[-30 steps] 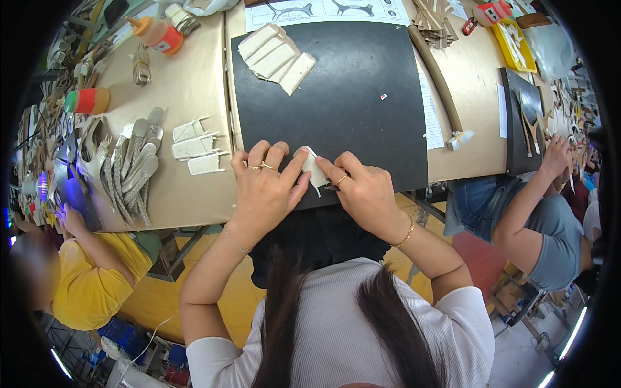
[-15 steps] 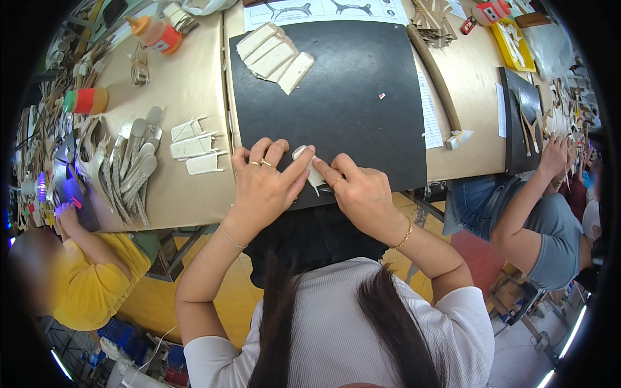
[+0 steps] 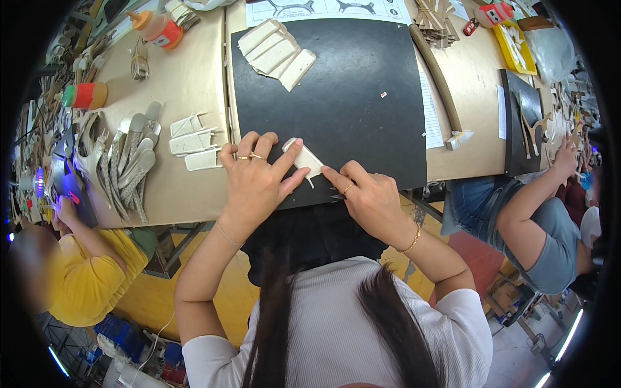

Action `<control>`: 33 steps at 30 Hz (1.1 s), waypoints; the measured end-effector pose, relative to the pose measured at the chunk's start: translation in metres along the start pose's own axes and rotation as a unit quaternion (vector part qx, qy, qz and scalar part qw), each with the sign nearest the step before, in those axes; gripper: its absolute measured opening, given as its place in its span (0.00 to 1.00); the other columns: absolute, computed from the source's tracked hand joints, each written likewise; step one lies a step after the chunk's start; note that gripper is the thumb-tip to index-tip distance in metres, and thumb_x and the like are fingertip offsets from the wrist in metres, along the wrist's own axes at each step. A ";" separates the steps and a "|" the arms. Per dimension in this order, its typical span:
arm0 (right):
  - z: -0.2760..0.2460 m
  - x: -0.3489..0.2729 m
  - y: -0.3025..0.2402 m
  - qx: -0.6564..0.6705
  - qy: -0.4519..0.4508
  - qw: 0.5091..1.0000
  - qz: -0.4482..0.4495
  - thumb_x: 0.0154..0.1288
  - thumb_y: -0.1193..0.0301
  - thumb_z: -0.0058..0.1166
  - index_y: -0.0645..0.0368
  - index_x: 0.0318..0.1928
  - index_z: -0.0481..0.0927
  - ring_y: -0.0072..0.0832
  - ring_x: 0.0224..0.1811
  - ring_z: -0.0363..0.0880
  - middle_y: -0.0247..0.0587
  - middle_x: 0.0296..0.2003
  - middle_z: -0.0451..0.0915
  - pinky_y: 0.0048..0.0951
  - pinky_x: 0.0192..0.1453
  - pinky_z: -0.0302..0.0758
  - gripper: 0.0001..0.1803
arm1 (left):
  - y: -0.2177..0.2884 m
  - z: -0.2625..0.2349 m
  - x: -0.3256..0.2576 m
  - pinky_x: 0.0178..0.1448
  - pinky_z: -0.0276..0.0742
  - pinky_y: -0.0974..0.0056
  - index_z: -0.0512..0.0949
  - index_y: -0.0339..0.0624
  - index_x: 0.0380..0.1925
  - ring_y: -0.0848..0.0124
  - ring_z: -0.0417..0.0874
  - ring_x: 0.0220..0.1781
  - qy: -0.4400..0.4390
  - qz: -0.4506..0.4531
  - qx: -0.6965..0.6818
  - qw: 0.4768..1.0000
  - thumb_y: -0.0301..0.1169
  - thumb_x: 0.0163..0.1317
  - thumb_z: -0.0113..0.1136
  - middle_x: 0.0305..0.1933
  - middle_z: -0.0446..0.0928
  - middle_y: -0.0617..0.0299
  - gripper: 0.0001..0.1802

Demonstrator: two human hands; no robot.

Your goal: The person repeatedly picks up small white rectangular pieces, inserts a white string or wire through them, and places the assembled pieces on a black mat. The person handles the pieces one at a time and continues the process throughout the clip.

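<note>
A small white strap-like piece (image 3: 308, 159) with a thin loose end lies slantwise on the black mat (image 3: 362, 77), near its front edge. My left hand (image 3: 253, 174) grips it, index fingertip on its upper end and thumb against its lower side; the other fingers are bent on the mat. My right hand (image 3: 372, 197) touches the piece's right end with its index fingertip, the other fingers curled. Beneath them pokes out a dark grey pointed tool (image 3: 337, 196), mostly hidden. Several similar white pieces (image 3: 275, 52) lie overlapping at the mat's far left.
More white pieces with thin ends (image 3: 194, 142) rest left of the mat, beside a bundle of grey braided straps (image 3: 132, 161). Two glue bottles (image 3: 158, 31) stand farther left. A wooden-handled hammer (image 3: 440, 84) lies along the mat's right edge. People work at both sides.
My right hand has drawn back to the right, with the grey tool moving along. The white piece shows more now, and my left hand has shifted slightly left.
</note>
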State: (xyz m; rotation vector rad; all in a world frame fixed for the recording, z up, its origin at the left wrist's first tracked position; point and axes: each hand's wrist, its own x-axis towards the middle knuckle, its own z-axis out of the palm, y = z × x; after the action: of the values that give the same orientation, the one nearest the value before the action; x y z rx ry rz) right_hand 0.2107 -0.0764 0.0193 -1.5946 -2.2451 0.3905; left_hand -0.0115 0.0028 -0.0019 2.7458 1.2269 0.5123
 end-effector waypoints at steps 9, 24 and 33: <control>-0.005 -0.001 -0.005 -0.028 -0.039 0.999 0.004 0.61 0.74 0.59 0.60 0.58 0.85 0.24 0.24 0.81 0.35 0.36 0.71 0.27 0.29 0.79 0.22 | 0.006 -0.007 0.007 0.63 0.58 0.50 0.82 0.52 0.59 0.59 0.71 0.61 -0.047 -0.074 -0.094 0.992 0.46 0.57 0.76 0.53 0.74 0.60 0.30; -0.025 -0.002 -0.004 0.185 -0.022 0.964 0.188 0.67 0.76 0.62 0.65 0.53 0.72 0.51 0.46 0.83 0.51 0.50 0.76 0.44 0.49 0.81 0.17 | 0.019 -0.006 0.013 0.58 0.65 0.53 0.79 0.42 0.42 0.54 0.73 0.53 -0.105 -0.201 -0.176 0.958 0.39 0.52 0.79 0.47 0.73 0.55 0.23; -0.025 0.006 -0.015 0.168 -0.040 0.964 0.201 0.62 0.79 0.65 0.63 0.47 0.72 0.39 0.32 0.83 0.45 0.47 0.75 0.37 0.40 0.81 0.16 | 0.024 -0.015 0.003 0.56 0.63 0.58 0.78 0.41 0.32 0.60 0.75 0.42 -0.085 -0.205 -0.235 0.946 0.38 0.55 0.79 0.32 0.78 0.61 0.18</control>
State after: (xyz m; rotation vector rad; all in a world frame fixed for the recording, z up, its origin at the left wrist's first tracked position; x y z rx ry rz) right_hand 0.2075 -0.0755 0.0488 -1.8603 -1.7717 0.9055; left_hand 0.0024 -0.0120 0.0180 2.0260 1.3673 0.4397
